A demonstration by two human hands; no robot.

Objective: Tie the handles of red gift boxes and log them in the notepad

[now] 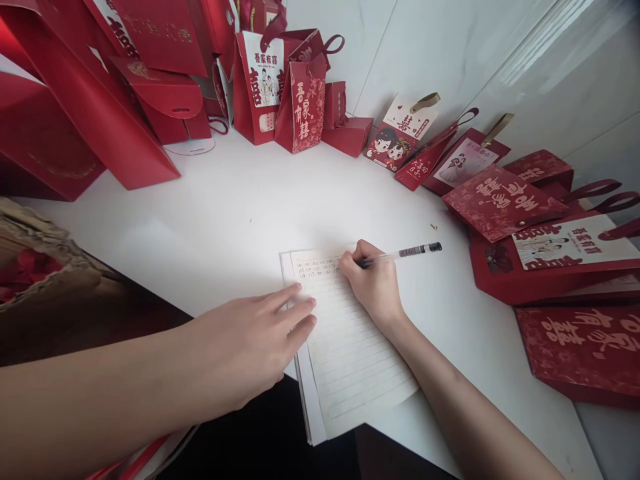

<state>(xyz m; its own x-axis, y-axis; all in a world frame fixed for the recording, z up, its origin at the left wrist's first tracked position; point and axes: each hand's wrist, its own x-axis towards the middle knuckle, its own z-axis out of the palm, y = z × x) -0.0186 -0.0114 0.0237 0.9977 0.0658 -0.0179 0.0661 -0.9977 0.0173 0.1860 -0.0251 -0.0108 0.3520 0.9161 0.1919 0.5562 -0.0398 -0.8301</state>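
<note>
Single head-worn view, facing forward and down at close range from the near side of the desk [215, 227]: lined paper [355, 340] lies just off centre towards 5 o'clock, red packages [307, 110] rim the field from 10 round to 4, pale wall [440, 47] behind at 1.

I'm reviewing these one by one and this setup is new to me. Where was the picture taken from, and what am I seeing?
No machine here: these are a person's bare hands, seen from a camera worn on the head, looking forward and down. The right hand holds a pen near handwritten rows atop a lined sheet. The left hand is spread at the sheet's left edge. Red boxes stand or lie around the white table.
</note>
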